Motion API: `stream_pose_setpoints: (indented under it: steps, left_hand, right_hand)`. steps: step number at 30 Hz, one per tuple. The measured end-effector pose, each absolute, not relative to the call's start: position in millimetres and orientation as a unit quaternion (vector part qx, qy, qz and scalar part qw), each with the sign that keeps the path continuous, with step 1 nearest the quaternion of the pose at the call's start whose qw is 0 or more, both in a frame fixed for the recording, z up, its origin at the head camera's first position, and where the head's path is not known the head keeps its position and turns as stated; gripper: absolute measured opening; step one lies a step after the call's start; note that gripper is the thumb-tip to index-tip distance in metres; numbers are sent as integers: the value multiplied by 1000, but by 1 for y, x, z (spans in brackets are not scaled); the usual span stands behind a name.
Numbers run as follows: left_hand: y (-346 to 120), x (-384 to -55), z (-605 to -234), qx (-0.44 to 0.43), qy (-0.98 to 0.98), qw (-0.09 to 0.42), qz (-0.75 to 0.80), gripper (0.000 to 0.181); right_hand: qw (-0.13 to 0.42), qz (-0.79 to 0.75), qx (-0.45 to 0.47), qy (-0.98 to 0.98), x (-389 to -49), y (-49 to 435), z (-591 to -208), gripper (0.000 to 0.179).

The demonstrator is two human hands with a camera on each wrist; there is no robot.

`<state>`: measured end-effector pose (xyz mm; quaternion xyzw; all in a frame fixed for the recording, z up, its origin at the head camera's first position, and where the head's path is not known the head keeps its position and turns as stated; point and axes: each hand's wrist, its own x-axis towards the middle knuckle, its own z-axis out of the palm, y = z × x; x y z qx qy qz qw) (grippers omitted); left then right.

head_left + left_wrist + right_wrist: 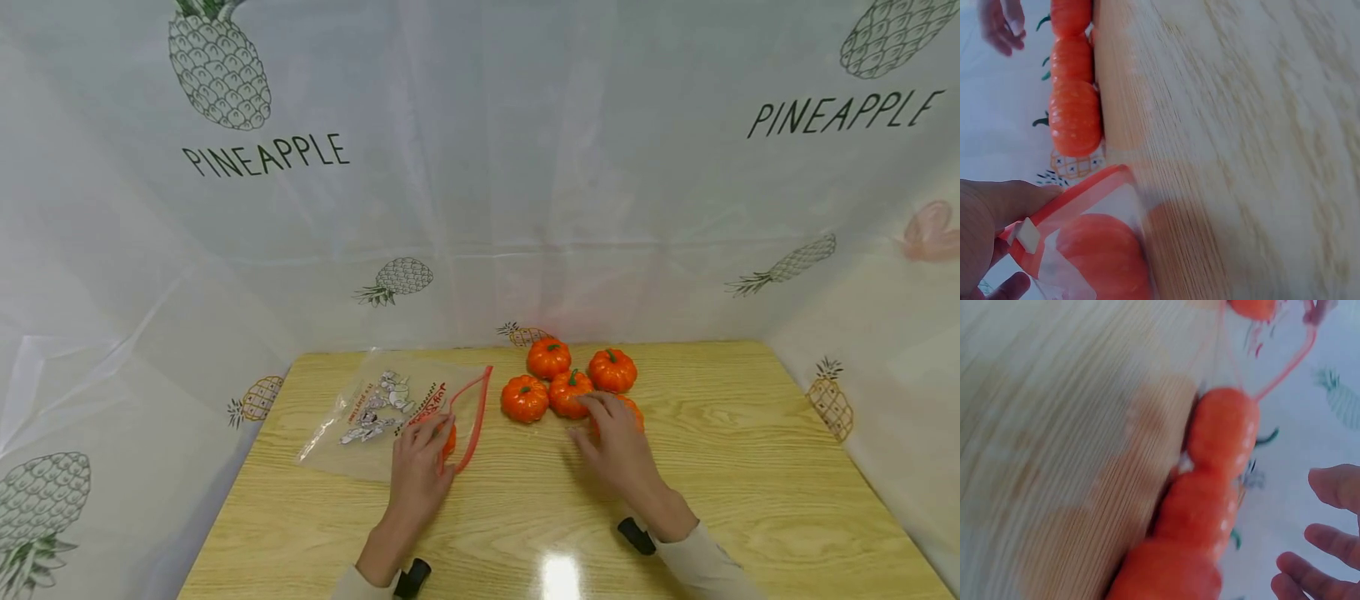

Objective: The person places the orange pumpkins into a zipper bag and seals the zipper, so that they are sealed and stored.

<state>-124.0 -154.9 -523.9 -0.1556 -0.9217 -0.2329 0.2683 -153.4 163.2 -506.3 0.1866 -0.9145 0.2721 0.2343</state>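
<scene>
A clear zip bag with printed figures and a red zip edge lies on the table, its mouth facing right. Inside that mouth sits one small orange pumpkin. My left hand pinches the red edge by its white slider, the thumb on top. To the right stand several more orange pumpkins with green stems, among them a front-left one and a middle one. Fingers spread, my right hand hovers over the nearest right pumpkin, partly hiding it; the right wrist view shows nothing in its fingers.
The wooden table runs back to a white curtain printed with pineapples, which also hangs at both sides. Two other pumpkins, a rear one and a rear-right one, stand close to the back edge.
</scene>
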Motion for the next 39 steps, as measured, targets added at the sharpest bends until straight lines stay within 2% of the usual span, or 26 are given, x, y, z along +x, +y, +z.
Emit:
stream_pose_setpoints:
  steps: [6,13,19,39]
  left_hand:
    - [-157,-128,-524,-150,-928,253,-229,76]
    - [-159,-131,-524,-148,-932,236,-231,76]
    - [-160,-132,-525,-149,-931,234,-236,76]
    - [-162,-131,-526,-144,-929,232,-249,75]
  right_hand:
    - [261,271,148,-915,-155,193,-510,55]
    - [190,248,81,-946,-157,219,-519,72]
    - [139,246,71,-957,-157,229,-521,79]
    - [93,250,78,-961,-158,229,-521,80]
